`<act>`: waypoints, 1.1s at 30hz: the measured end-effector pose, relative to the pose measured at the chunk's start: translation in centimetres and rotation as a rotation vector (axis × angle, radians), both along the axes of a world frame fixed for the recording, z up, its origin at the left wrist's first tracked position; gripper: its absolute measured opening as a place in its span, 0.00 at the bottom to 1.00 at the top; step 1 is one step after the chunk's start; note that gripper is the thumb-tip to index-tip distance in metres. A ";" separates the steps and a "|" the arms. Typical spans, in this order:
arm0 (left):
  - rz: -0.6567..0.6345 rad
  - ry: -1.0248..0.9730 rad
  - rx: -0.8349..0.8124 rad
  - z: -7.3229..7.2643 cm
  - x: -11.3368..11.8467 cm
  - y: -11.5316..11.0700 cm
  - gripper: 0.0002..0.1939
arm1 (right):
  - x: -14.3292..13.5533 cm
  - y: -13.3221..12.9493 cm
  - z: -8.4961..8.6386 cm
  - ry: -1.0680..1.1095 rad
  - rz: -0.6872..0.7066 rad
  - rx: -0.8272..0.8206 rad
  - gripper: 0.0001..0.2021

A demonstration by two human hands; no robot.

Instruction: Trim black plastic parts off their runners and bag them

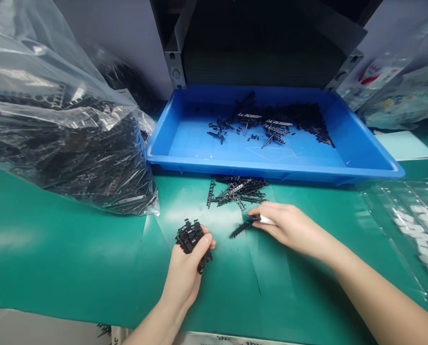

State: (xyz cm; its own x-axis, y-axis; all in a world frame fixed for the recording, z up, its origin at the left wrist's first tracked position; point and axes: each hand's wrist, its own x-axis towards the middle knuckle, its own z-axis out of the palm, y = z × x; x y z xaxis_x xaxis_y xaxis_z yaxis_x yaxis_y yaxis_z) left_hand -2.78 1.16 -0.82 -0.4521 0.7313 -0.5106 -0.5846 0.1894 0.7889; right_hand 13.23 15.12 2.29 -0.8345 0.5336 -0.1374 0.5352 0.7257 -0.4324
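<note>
My left hand point(190, 261) is closed around a bundle of small black plastic parts point(189, 235), which stick out above and below the thumb. To its right, my right hand point(276, 223) pinches a dark strip point(241, 228) between thumb and fingers; the strip is blurred and points down to the left. Something white point(267, 220) also shows between those fingers. Just beyond both hands, a loose pile of black toothed strips point(237, 190) lies on the green mat point(102, 258).
A blue tray point(207, 165) with black parts and metal-ended tools stands at the back under a dark chute point(260, 52). On the left is a large clear bag point(92, 153) of black parts. Clear trays point(415, 225) holding white pieces lie at the right.
</note>
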 end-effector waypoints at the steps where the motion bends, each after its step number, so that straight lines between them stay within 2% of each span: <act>1: -0.043 0.034 0.001 0.0 0.2 0.0 0.08 | 0.2 -0.3 0.5 0.027 0.035 -0.065 0.07; 3: -0.184 0.032 0.000 0.0 0.6 -0.1 0.09 | 0.2 -1.0 1.3 0.084 0.087 -0.197 0.06; 5: -0.323 -0.052 -0.004 0.0 1.2 -0.1 0.12 | -0.1 -1.7 1.6 0.126 0.092 -0.285 0.07; 8: -0.412 -0.108 -0.004 0.0 1.7 -0.2 0.12 | -0.7 -2.6 1.1 0.198 0.055 -0.350 0.09; 11: -0.405 -0.061 -0.005 0.1 1.7 -0.2 0.11 | -0.8 -3.5 0.2 0.249 -0.009 -0.337 0.13; 15: -0.342 -0.088 -0.010 0.0 1.5 -0.2 0.10 | 0.0 -4.7 -0.4 0.198 -0.143 -0.262 0.16; 19: -0.311 -0.150 0.026 -0.1 1.5 -0.2 0.07 | 0.4 -6.0 -0.4 0.126 -0.092 -0.204 0.17; 24: -0.314 -0.160 0.024 0.1 1.4 -0.2 0.07 | -0.2 -6.9 -0.5 0.114 -0.030 -0.047 0.17; 33: -0.341 -0.135 0.005 0.0 1.3 -0.4 0.08 | -0.4 -7.1 -0.8 0.130 -0.051 0.072 0.17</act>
